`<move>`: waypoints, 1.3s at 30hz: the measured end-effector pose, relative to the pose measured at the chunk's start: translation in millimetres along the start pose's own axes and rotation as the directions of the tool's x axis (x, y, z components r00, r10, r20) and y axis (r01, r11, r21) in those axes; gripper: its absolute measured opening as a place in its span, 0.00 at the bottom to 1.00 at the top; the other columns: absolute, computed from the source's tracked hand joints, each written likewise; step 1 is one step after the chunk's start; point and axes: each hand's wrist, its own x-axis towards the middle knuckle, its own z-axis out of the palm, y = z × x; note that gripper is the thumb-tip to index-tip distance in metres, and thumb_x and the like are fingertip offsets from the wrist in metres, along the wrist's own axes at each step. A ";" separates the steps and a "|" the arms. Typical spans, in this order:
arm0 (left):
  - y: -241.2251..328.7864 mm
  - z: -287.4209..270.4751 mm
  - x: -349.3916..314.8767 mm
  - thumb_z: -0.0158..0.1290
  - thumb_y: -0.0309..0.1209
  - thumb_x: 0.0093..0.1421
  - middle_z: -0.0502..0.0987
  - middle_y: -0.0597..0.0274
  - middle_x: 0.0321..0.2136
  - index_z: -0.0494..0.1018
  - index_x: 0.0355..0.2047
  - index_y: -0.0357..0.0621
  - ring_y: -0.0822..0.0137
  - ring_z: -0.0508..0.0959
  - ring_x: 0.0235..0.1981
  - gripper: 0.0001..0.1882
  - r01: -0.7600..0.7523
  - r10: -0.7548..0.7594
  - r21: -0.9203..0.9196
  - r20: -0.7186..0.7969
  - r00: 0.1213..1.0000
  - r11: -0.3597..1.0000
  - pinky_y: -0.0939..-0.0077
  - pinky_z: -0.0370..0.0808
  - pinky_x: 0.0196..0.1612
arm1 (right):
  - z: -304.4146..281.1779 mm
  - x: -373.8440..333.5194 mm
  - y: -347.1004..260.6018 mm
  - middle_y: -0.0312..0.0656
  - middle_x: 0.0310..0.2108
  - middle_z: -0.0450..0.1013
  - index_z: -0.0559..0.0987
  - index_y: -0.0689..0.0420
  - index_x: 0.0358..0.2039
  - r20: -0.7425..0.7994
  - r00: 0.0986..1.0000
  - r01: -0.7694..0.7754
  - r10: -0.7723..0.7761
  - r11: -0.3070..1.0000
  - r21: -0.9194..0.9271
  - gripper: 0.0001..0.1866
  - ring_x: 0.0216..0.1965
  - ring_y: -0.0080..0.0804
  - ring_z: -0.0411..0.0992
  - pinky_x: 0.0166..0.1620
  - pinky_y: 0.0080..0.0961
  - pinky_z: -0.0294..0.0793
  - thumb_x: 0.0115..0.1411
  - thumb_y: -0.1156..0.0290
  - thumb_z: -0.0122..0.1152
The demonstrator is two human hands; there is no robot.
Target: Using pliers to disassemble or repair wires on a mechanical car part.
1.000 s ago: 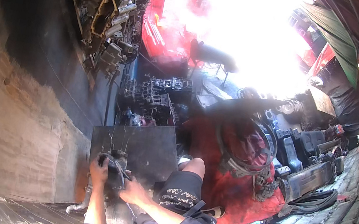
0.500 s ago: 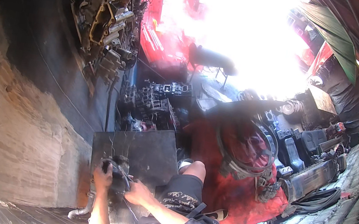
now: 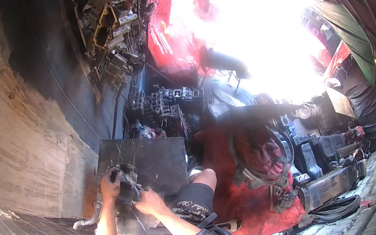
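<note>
Over the near edge of a dark flat-topped metal bench (image 3: 161,155), both hands are closed around one work spot. My left hand (image 3: 110,186) grips a dark, rounded part (image 3: 126,194), its fingers wrapped on the left side. My right hand (image 3: 150,203) is closed on a thin, dark, bar-like tool (image 3: 134,187), which slants up and left across that part; its exact kind does not show. Thin wires (image 3: 120,151) lie on the bench top just beyond my left hand. Shadow hides the part's details and the fingertips.
A stained wall (image 3: 32,156) rises close on my left, with greasy engine parts (image 3: 109,24) stacked beyond it. Several metal castings (image 3: 160,103) lie past the bench. On my right, a large ring-shaped part (image 3: 286,154) rests on red sheeting (image 3: 220,192). Coiled black hose (image 3: 336,209) lies farther right.
The view has shifted slightly, so the bench and both hands appear a little right. Both hands keep their grip, and the tool has barely moved against the dark part.
</note>
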 end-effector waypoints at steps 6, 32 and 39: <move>-3.4 -0.5 -0.1 0.56 0.31 0.54 0.78 0.52 0.31 0.76 0.34 0.38 0.57 0.77 0.35 0.10 0.024 -0.024 -0.022 -0.011 1.000 0.999 0.69 0.70 0.41 | -0.3 -1.1 0.0 0.59 0.42 0.69 0.77 0.63 0.34 -0.012 1.000 0.000 -0.001 0.999 -0.045 0.18 0.45 0.57 0.69 0.49 0.42 0.69 0.42 0.68 0.53; -25.0 -12.0 7.4 0.55 0.28 0.56 0.77 0.63 0.29 0.74 0.35 0.37 0.71 0.73 0.31 0.08 0.097 -0.095 -0.019 0.099 0.991 0.995 0.77 0.69 0.38 | 27.2 4.6 77.5 0.51 0.26 0.73 0.77 0.61 0.37 0.139 0.982 0.049 -0.126 0.887 0.460 0.21 0.31 0.47 0.74 0.32 0.36 0.72 0.37 0.74 0.53; -32.3 -19.4 13.9 0.55 0.27 0.56 0.74 0.65 0.26 0.73 0.32 0.38 0.72 0.70 0.28 0.06 0.168 -0.166 -0.019 0.050 0.985 0.986 0.77 0.68 0.35 | 14.2 0.3 72.8 0.57 0.24 0.74 0.79 0.63 0.23 0.178 0.979 0.060 -0.100 0.975 0.213 0.14 0.31 0.52 0.75 0.33 0.40 0.74 0.35 0.71 0.52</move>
